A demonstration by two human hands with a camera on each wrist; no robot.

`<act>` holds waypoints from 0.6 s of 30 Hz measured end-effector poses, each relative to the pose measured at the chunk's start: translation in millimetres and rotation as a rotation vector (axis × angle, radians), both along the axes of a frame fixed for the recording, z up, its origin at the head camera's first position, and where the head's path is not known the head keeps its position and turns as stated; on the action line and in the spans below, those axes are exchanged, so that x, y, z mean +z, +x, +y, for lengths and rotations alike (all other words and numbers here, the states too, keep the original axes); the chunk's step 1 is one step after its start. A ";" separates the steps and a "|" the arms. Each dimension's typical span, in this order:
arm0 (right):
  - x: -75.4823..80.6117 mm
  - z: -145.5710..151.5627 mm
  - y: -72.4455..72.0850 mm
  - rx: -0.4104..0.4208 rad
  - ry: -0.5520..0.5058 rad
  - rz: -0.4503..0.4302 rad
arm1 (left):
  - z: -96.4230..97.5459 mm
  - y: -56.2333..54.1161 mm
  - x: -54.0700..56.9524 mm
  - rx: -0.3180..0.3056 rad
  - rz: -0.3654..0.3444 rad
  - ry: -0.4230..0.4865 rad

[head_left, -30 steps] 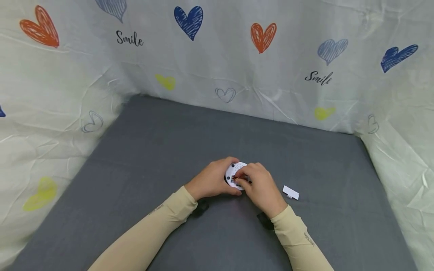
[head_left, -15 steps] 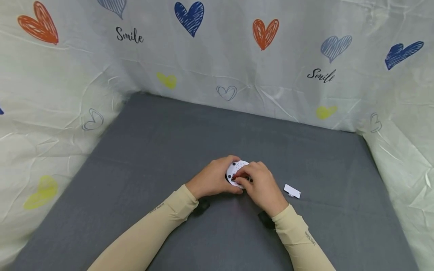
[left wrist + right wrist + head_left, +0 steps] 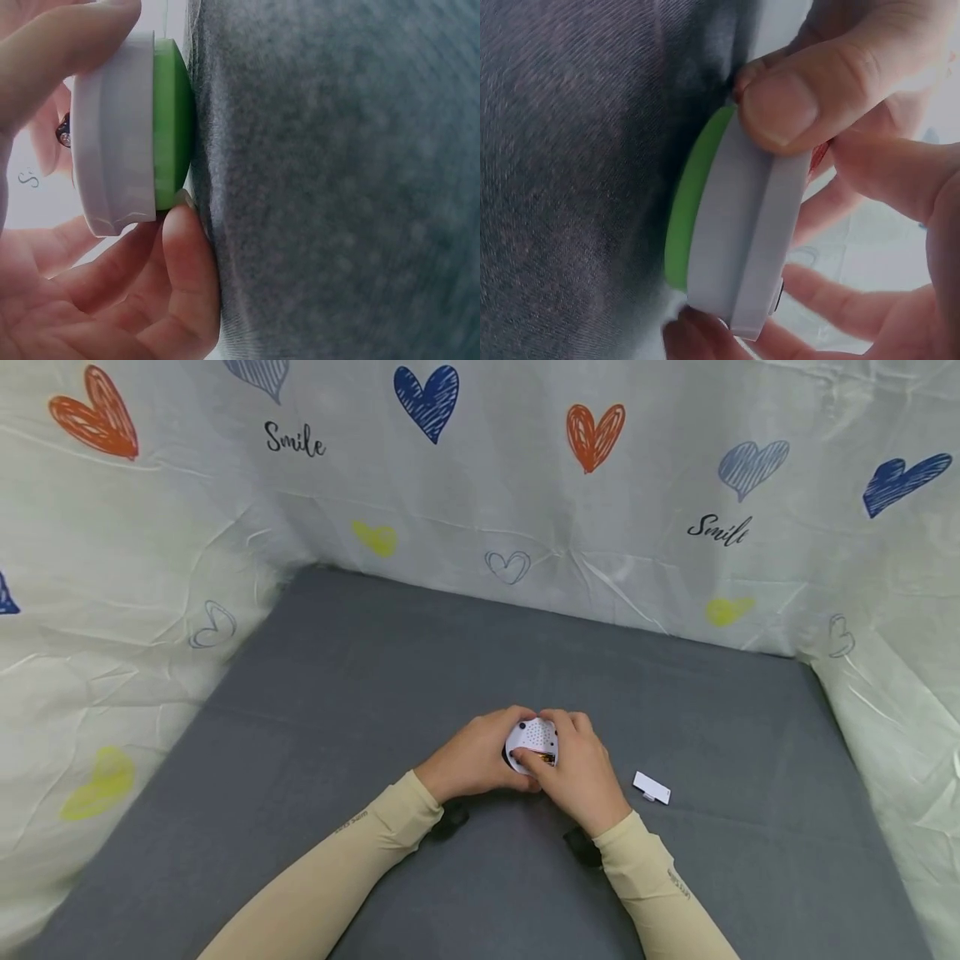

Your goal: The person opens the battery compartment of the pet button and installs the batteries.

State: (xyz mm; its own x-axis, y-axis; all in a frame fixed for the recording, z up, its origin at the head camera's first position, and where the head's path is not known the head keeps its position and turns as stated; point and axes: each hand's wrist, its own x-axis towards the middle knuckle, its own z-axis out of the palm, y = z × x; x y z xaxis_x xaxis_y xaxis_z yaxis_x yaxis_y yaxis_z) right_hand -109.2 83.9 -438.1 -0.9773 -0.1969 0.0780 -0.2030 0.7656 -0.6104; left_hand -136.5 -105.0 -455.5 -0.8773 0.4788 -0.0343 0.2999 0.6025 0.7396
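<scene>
Both hands hold a round white device [image 3: 534, 737] with a green domed side [image 3: 174, 124] turned down at the grey cloth. Its upturned white face has a patch of small holes, dark round feet and an uncovered battery compartment [image 3: 546, 758], where something copper-coloured shows. My left hand [image 3: 480, 756] grips the rim, thumb on the near side, fingers round the far side. My right hand [image 3: 581, 768] has its thumb over the compartment and its fingers round the far right rim. The thumb hides part of the compartment. A small white battery cover [image 3: 651, 787] lies to the right.
Grey cloth [image 3: 405, 643] covers the table under the device. A pale curtain [image 3: 637, 485] printed with hearts and "Smile" hangs behind and at the sides. Dark wrist-camera mounts [image 3: 583, 847] sit under both wrists.
My right hand has gone from a pinch at the compartment to a thumb over it with fingers round the far rim. More of the copper-coloured part shows. The left hand keeps its grip.
</scene>
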 end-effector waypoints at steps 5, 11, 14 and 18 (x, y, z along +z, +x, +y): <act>1.6 0.0 -1.9 -0.023 -0.012 -0.075 | 0.9 -0.7 0.1 0.002 0.020 0.003; -0.2 -0.8 -2.8 -0.037 -0.014 -0.093 | 1.5 -1.3 -0.3 0.021 0.015 0.022; 0.1 -1.2 -2.3 -0.053 -0.015 -0.100 | 2.5 -1.7 -1.0 0.032 0.017 0.022; 0.5 -1.0 -1.5 -0.072 -0.012 -0.098 | 3.7 -2.2 -1.9 0.038 0.023 0.018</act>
